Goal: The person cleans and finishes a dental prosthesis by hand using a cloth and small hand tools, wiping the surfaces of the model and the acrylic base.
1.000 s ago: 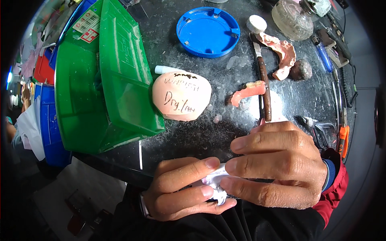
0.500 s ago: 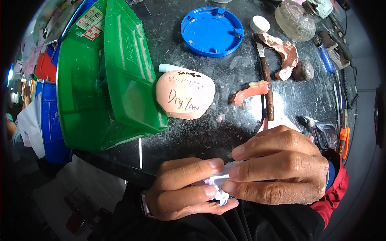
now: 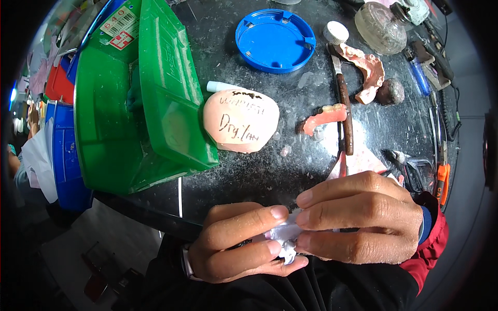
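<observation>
Low in the middle, both hands meet on a crumpled, shiny white wrapper (image 3: 284, 234), its exact kind unclear. My left hand (image 3: 236, 242) grips its left side between bent fingers. My right hand (image 3: 365, 220) pinches the opposite side, fingertips bent down on it. Most of the wrapper is covered by fingers. Beyond my right hand lies a pink sheet piece (image 3: 358, 161), partly hidden. Farther up are a wooden-handled knife (image 3: 344, 111) and a small pink denture piece with teeth (image 3: 324, 119) against it. A pale pink plaster block (image 3: 241, 122) with handwriting sits left of them.
A green plastic bin (image 3: 168, 88) stands at left, touching the block. Behind lie a blue round lid (image 3: 275, 39), a white cap (image 3: 336, 32), a pink horseshoe-shaped dental cast (image 3: 371, 72) and a glass jar (image 3: 381, 28). An orange-handled cutter (image 3: 443, 181) lies at right.
My right hand's upper fingers have shifted slightly down toward me, uncovering more of the pink sheet. Both hands still hold the wrapper. The things on the table stay put.
</observation>
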Action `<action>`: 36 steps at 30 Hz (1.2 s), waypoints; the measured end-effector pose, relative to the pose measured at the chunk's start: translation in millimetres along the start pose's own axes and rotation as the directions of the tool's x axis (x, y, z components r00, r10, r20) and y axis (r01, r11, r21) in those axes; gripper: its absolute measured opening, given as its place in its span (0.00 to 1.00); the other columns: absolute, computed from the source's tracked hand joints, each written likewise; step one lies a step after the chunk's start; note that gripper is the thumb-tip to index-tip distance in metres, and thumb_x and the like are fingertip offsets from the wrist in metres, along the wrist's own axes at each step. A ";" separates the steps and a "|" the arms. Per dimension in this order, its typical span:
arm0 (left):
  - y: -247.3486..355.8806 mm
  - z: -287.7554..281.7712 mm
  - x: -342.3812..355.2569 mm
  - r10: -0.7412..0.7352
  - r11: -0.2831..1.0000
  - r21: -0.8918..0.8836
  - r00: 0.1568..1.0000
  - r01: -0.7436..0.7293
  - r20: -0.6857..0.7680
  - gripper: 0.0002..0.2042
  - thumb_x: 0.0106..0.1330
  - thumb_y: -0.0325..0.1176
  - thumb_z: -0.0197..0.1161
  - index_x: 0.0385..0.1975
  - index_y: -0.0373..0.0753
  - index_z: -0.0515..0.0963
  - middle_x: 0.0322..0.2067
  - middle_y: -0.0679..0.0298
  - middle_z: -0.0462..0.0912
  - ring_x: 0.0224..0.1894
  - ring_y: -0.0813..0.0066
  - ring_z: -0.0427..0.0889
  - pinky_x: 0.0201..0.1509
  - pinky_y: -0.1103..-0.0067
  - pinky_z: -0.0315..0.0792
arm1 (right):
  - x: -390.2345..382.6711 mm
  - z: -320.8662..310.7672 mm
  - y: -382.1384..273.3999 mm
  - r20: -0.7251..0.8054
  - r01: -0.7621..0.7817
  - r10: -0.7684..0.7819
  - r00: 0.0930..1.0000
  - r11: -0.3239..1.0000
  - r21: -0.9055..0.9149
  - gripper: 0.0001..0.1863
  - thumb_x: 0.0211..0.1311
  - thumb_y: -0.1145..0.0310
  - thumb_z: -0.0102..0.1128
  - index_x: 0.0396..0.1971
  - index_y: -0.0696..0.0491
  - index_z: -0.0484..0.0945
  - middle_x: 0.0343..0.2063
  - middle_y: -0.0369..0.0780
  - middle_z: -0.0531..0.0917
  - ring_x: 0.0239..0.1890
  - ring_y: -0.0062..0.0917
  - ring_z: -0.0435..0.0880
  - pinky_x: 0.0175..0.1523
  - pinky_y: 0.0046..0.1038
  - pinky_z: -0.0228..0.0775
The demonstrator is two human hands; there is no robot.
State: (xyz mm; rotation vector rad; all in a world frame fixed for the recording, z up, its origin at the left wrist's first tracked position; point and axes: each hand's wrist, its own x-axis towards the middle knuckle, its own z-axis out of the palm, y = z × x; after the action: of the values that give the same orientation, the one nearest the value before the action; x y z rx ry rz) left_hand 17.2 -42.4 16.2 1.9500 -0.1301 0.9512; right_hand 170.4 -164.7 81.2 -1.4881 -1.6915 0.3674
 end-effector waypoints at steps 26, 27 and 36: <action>3.8 -20.3 11.4 -0.396 0.747 -0.456 0.875 0.483 0.279 0.41 0.22 0.45 0.83 0.39 0.33 0.67 0.38 0.52 0.72 0.39 0.69 0.75 0.40 0.79 0.72 | -4.7 13.5 3.8 -0.051 -0.163 0.170 0.984 0.980 0.118 0.18 0.37 0.70 0.76 0.28 0.60 0.78 0.28 0.44 0.79 0.29 0.27 0.82 0.31 0.24 0.76; 3.3 -23.2 14.9 -0.395 0.744 -0.461 0.875 0.484 0.282 0.41 0.22 0.45 0.83 0.39 0.33 0.67 0.38 0.52 0.72 0.39 0.69 0.75 0.40 0.79 0.72 | -6.1 14.1 4.3 -0.045 -0.172 0.179 0.983 0.977 0.127 0.18 0.37 0.69 0.76 0.28 0.60 0.77 0.28 0.44 0.79 0.29 0.27 0.82 0.31 0.24 0.76; 5.9 -29.9 24.0 -0.449 0.605 -0.483 0.773 0.632 0.448 0.42 0.23 0.42 0.84 0.40 0.32 0.66 0.39 0.54 0.69 0.38 0.75 0.75 0.40 0.81 0.73 | -8.4 18.5 4.9 -0.067 -0.119 0.126 0.990 0.988 0.099 0.17 0.38 0.67 0.75 0.26 0.59 0.78 0.27 0.43 0.79 0.29 0.26 0.82 0.31 0.23 0.76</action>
State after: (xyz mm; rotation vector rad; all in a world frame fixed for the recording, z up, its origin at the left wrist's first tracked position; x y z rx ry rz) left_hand 14.3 -15.8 44.2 1.3484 0.0107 0.1526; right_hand 159.7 -165.7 63.2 -1.5215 -1.5091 0.4471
